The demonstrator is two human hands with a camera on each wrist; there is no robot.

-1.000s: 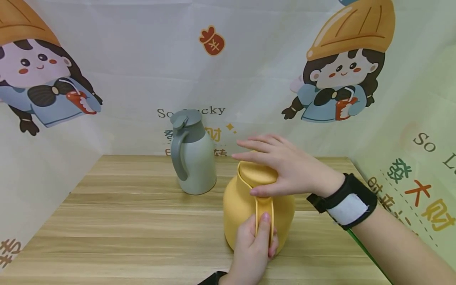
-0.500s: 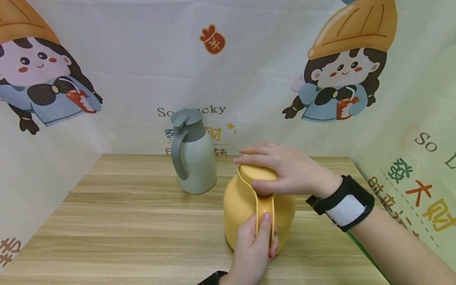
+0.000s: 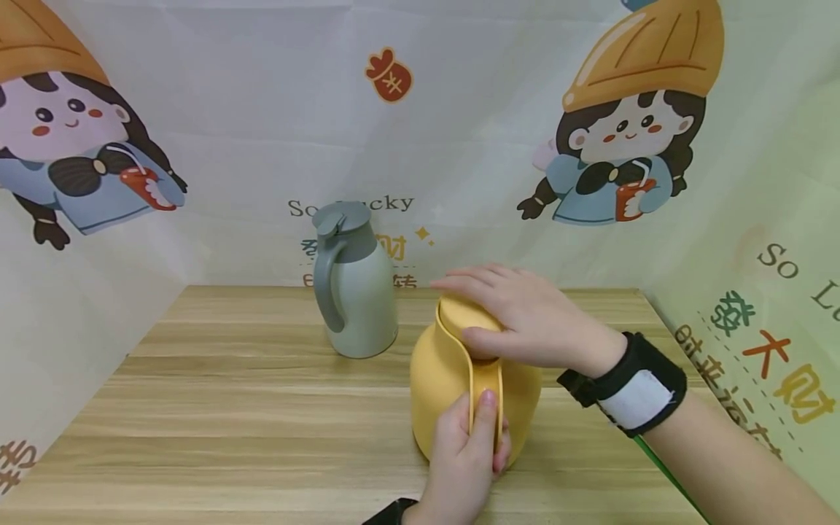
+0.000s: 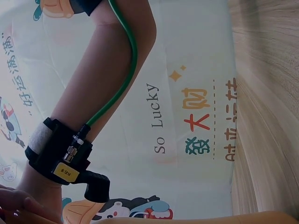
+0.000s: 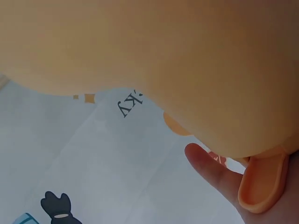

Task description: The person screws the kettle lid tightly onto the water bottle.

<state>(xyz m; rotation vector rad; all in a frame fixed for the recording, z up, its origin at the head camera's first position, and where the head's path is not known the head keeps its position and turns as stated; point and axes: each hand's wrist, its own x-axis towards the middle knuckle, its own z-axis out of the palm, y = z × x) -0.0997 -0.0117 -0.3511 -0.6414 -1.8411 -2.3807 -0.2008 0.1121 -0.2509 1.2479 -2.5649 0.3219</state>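
A yellow thermos jug (image 3: 440,394) stands on the wooden table, its handle toward me. My left hand (image 3: 462,452) grips that handle (image 3: 487,375), thumb along its outer face and fingers curled behind. Over the round lid (image 3: 462,313) lies my right hand (image 3: 525,313), fingers extended across the far side and thumb on the near edge. In the right wrist view the jug body (image 5: 210,84) fills the top, with one straight finger (image 5: 210,168) beside an orange tab (image 5: 264,182). The left wrist view shows my right forearm (image 4: 103,70); the left hand is out of that frame.
A grey-green thermos jug (image 3: 364,299) with a darker lid and handle stands farther back, left of the yellow one. The wooden table (image 3: 230,408) ends against a printed cloth backdrop (image 3: 262,109). A green cable (image 3: 669,467) runs along the right forearm.
My right hand has lowered from just over the lid onto it and turned slightly, its wrist strap shifting down and left. The left hand keeps its grip; both jugs stay in place.
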